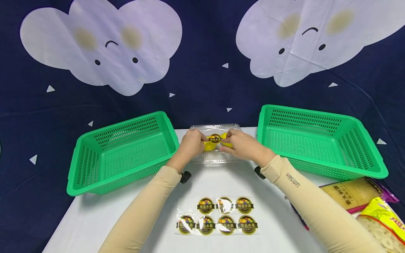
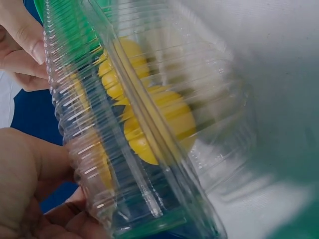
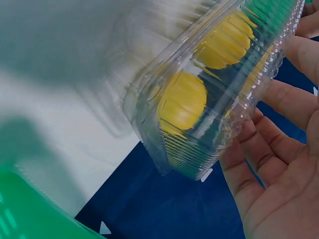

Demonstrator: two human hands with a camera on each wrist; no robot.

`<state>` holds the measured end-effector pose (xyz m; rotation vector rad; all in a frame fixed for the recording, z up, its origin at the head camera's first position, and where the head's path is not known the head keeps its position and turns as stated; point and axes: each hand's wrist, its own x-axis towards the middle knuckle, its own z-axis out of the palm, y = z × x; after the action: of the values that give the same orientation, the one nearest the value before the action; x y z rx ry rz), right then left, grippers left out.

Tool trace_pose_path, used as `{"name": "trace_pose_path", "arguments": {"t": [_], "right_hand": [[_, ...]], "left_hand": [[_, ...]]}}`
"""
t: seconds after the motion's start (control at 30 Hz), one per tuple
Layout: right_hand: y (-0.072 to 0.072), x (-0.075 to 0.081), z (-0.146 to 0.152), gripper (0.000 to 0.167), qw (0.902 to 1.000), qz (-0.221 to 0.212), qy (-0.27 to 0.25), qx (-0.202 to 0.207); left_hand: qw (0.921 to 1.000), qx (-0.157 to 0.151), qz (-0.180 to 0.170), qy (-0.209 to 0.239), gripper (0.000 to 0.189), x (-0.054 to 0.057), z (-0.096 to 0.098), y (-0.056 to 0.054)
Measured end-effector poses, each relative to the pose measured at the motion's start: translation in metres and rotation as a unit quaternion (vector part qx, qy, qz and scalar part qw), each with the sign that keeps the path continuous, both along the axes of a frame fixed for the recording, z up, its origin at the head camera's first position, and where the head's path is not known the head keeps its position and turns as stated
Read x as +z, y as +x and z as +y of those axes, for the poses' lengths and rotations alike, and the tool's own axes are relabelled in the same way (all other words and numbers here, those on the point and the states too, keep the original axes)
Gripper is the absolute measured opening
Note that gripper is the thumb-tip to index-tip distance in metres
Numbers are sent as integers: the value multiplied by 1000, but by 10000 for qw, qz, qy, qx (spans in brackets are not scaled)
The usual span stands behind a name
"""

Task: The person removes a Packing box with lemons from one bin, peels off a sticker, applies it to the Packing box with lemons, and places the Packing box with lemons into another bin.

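A clear plastic clamshell box (image 1: 214, 157), its lid down, sits at the far side of the table with yellow fruit (image 2: 162, 124) inside. On its lid lies a round black and gold fruit sticker (image 1: 215, 138). My left hand (image 1: 193, 141) reaches in from the left, fingertips at the sticker's left edge. From the other side, my right hand (image 1: 241, 144) touches the sticker's right edge with a fingertip, thumb held apart. In the right wrist view its fingers (image 3: 289, 102) rest against the lid.
A sheet of matching stickers (image 1: 216, 216) lies nearer on the white table. Green baskets stand on both sides, one left (image 1: 123, 154) and one right (image 1: 319, 140). At the right front, under and beside the right arm, lie a pasta packet (image 1: 351, 195) and a yellow-topped snack bag (image 1: 381, 225).
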<state>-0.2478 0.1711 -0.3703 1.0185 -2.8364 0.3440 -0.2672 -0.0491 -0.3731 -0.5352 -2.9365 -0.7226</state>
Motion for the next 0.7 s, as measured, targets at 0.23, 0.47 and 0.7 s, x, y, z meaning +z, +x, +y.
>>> {"name": "trace_pose_path", "arguments": {"t": [0.23,0.47,0.7], "right_hand": [[4,2,-1,38,9996,-21,15,-266],[10,-1,-1,39,9994,195,13,-272],[13,-3,7,37,9994,185,-254,-110]], "left_hand": [[9916,-356,-434,1169,28,-1,-20,1],[9865,-321,-72,1603,19,4,-32,23],[9961,-683,87,560,27,5,-32,50]]}}
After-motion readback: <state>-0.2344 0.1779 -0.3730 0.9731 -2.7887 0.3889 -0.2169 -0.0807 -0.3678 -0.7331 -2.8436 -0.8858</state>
